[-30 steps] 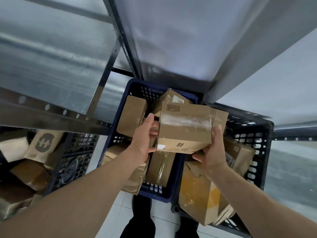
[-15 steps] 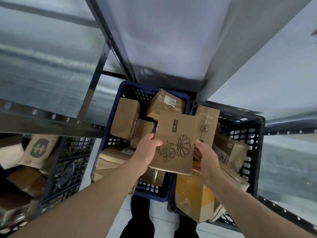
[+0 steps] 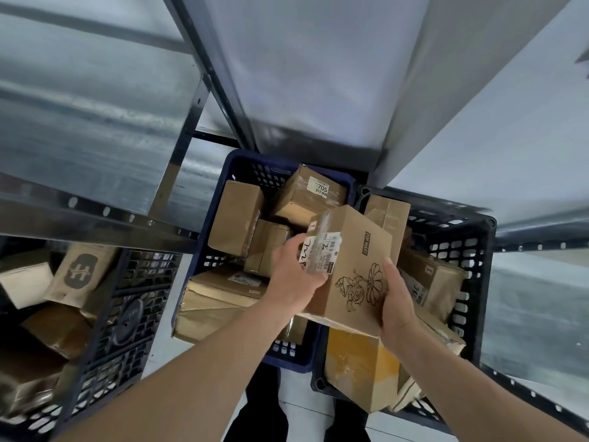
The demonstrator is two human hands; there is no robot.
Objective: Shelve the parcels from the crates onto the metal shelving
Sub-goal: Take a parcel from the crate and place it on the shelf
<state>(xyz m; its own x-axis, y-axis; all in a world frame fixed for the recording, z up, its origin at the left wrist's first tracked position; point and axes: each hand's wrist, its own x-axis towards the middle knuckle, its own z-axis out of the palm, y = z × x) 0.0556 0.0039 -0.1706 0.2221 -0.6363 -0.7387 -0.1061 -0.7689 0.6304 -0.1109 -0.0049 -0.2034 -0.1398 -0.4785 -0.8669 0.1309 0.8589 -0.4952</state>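
Crates in view: 3. Blue crate (image 3: 237, 161) is the landmark; a black crate (image 3: 478, 250) sits touching its right side, a second dark crate (image 3: 134, 301) stands apart to its left, partly under a metal shelf rail (image 3: 95, 215).

Parcels: at least 5 brown cartons visible inside the blue crate, one bearing a "705" label (image 3: 320, 187). Black crate holds at least 4, including a yellow-taped carton (image 3: 357, 365). Left crate holds several; a paper bag with an "H" logo (image 3: 79, 271) is among them. Exact totals cannot be told, since parcels overlap.

Held parcel (image 3: 357, 266): 1 brown cardboard box, lifted above the seam between the blue crate and black crate, tilted. Printed "POP MART" along one edge, line drawing of a figure with a flower on the facing side, white shipping label under clear tape on the upper-left face.

Left hand (image 3: 294, 275) grasps the box's left side, fingers curled over the label. Right hand (image 3: 396, 301) grips the lower right edge, thumb on the printed face.
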